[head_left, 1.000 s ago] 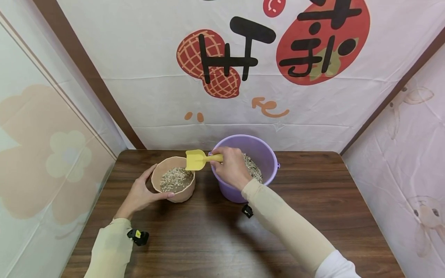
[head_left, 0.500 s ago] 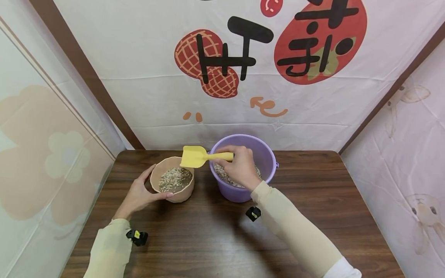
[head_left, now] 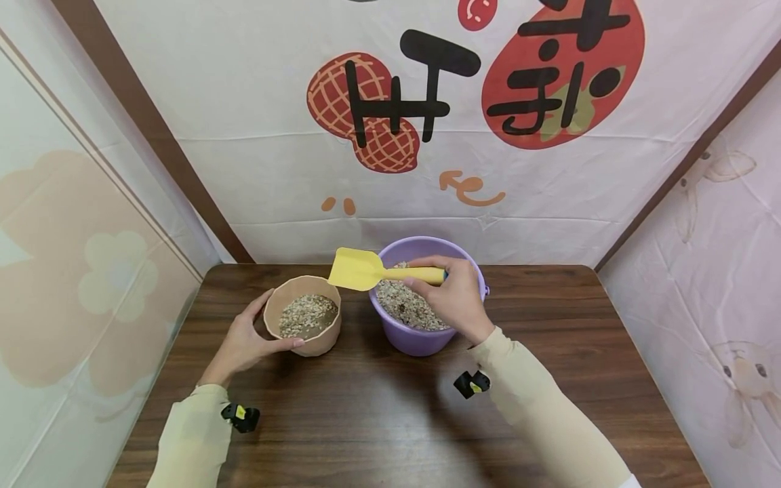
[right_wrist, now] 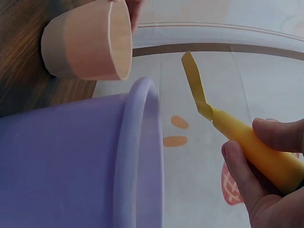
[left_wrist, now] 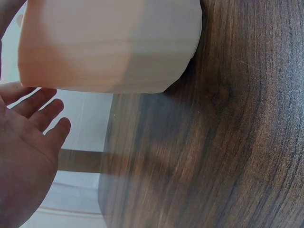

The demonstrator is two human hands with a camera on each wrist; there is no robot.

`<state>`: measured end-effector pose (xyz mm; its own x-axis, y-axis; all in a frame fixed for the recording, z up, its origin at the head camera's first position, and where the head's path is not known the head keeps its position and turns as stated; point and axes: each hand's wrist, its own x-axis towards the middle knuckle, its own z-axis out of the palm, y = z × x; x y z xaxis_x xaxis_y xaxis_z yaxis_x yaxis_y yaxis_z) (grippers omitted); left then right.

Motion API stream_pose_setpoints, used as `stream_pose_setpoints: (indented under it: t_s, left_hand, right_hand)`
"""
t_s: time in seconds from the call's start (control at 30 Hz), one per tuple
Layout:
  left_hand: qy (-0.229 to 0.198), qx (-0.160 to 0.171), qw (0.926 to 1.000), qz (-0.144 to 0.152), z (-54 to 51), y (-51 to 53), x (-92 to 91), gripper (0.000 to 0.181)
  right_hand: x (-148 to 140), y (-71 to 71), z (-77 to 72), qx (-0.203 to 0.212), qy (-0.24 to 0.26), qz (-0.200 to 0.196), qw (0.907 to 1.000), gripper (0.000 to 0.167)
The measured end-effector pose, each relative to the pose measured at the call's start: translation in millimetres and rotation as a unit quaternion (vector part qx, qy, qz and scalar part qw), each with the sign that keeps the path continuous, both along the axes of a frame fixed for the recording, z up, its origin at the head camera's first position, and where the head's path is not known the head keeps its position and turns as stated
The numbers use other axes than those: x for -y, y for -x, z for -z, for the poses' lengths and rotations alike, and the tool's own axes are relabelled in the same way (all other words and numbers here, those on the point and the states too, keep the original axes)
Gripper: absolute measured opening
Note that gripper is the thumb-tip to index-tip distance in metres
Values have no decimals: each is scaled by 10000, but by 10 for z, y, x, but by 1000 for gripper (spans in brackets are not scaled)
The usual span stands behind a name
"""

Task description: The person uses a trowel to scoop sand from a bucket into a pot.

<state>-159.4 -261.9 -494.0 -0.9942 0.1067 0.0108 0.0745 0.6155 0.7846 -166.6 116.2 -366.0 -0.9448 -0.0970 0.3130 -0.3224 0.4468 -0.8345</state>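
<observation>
No wording reads clearly: black character-like strokes (head_left: 439, 53) stand on a red peanut (head_left: 387, 159) and a red fruit (head_left: 515, 54) printed on the white cloth (head_left: 256, 135) beyond the far edge of the table (head_left: 531, 291), with a simple face (head_left: 478, 10) on a red disc.

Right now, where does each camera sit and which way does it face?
Head: worn on the head, looking forward and down at the peach bowl, purple bucket and yellow scoop; left hand, right hand and sleeves show.
Left wrist: on that wrist, looking at the bowl's outer wall and the table; part of the left hand shows.
Right wrist: on that wrist, looking along the scoop toward the backdrop; the right hand and a bit of the left show.
Shared: head and right wrist views both show scoop, bucket and bowl.
</observation>
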Motion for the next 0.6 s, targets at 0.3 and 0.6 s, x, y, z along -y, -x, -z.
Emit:
stream_pose_setpoints:
  t_s: [0.3,0.6]
  left_hand:
    - [-9,-92,10000,18,-2,2,8,121]
    - [-39,-93,9999,29,14,0,6,121]
  right_hand:
    - [-250,-77,13,248,223,150,9993,25]
    - [-508,-109,35,303,197,497,9981,27]
